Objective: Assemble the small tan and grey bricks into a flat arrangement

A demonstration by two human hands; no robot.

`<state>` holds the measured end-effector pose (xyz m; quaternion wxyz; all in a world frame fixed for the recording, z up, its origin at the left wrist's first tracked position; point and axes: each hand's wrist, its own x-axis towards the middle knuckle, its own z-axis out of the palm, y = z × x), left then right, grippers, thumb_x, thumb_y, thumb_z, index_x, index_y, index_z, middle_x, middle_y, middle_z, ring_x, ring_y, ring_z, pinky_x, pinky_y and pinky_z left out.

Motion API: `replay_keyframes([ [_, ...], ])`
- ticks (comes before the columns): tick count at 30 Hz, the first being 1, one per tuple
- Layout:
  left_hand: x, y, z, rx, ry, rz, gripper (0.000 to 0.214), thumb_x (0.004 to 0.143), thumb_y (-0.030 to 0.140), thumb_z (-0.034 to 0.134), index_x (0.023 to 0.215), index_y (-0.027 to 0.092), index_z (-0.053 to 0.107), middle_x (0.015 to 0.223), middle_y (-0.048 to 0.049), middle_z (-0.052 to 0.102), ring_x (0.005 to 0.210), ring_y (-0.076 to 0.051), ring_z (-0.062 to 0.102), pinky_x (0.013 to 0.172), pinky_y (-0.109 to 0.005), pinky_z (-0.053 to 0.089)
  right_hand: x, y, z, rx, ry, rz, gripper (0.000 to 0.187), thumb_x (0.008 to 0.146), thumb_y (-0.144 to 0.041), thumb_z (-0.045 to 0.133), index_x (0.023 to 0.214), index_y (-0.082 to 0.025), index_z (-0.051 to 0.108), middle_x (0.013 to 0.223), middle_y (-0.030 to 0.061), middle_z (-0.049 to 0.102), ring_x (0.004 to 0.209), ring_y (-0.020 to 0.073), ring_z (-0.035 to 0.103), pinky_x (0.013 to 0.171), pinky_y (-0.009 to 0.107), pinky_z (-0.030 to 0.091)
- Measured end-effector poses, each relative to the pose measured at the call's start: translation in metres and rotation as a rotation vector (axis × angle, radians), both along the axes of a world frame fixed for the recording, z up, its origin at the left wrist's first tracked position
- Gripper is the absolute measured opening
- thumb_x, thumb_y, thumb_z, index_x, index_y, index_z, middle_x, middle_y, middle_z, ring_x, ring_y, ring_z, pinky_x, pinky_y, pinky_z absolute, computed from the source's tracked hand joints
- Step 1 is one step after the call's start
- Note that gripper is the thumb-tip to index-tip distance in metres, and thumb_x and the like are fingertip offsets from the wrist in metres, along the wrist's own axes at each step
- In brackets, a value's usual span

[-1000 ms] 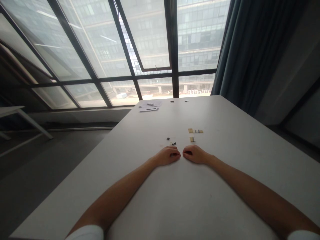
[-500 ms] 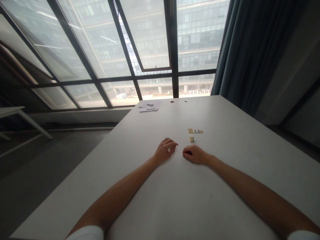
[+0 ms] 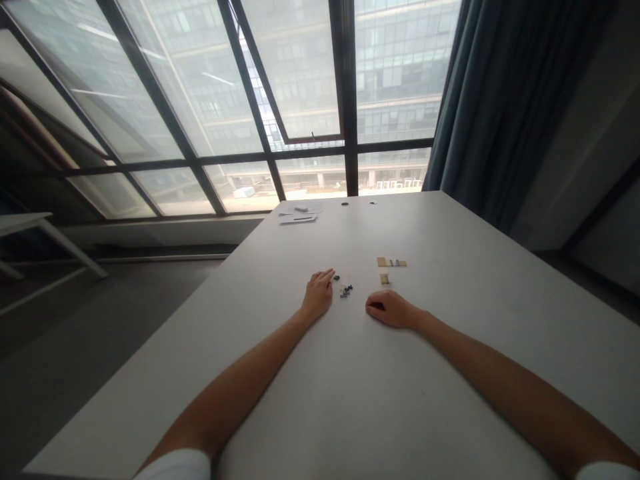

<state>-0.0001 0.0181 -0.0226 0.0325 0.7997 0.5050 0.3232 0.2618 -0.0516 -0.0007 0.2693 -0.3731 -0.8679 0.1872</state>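
Observation:
My left hand (image 3: 318,293) lies on the white table (image 3: 450,373) with its fingers stretched forward, the tips beside one small dark piece (image 3: 336,277). A cluster of tiny dark pieces (image 3: 345,291) sits just right of that hand. My right hand (image 3: 389,309) rests curled on the table, fingers closed; whatever is inside is hidden. Beyond it lie a small tan piece (image 3: 384,279) and a row of tan and grey pieces (image 3: 391,263).
Sheets of paper (image 3: 299,213) lie at the table's far edge, near two dark dots (image 3: 345,203). Large windows fill the back, a dark curtain (image 3: 500,100) hangs at the right, and another table (image 3: 30,227) stands at the left.
My left hand uncurled and slid forward and left, uncovering the cluster of dark pieces. My right hand stayed in place.

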Motion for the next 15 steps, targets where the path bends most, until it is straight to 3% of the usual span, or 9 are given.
replay_keyframes([
  [9, -0.0005, 0.0014, -0.0014, -0.057, 0.06, -0.062, 0.041, 0.096, 0.013, 0.047, 0.13, 0.027, 0.065, 0.136, -0.0043, 0.065, 0.125, -0.026, 0.054, 0.111, -0.044, 0.043, 0.0004, 0.0018, -0.003, 0.005, 0.003, 0.001, 0.014, 0.088, -0.015, 0.061, 0.079, -0.017, 0.071, 0.07, 0.0004, 0.064, 0.063, 0.0125, 0.051, 0.063, 0.024, 0.036],
  [15, 0.0009, -0.0048, 0.0068, -0.039, 0.041, -0.02, 0.029, 0.092, 0.015, 0.053, 0.114, 0.022, 0.071, 0.112, -0.0073, 0.071, 0.11, -0.025, 0.059, 0.102, -0.042, 0.046, 0.0004, 0.0009, -0.0013, 0.01, 0.002, 0.0, 0.014, 0.088, -0.015, 0.061, 0.079, -0.017, 0.071, 0.071, 0.0008, 0.065, 0.064, 0.0129, 0.052, 0.063, 0.024, 0.037],
])
